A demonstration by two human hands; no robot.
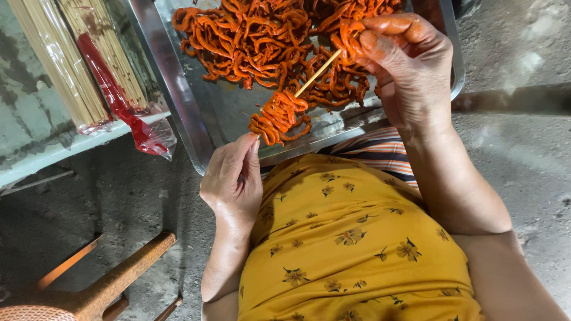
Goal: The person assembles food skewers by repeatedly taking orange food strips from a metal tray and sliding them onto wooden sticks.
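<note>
Left hand [233, 178] is curled shut around the lower end of a wooden skewer [318, 72], that end hidden under a bunch of orange strips [278, 116]. Right hand [404, 65] pinches strips at the skewer's top over the steel tray [172, 83], cut off above.

Two hands are in the frame – the left hand [233, 178] at the centre and the right hand [404, 65] at the upper right – and between them there is one wooden skewer [317, 73] with one bunch of orange strips [278, 116] on it. One metal tray [178, 95] at the top holds one big heap of orange strips [256, 38], too many to count. At the upper left lie two packs of bamboo sticks [71, 65] – at the lower left stands one wooden stool [101, 291].
</note>
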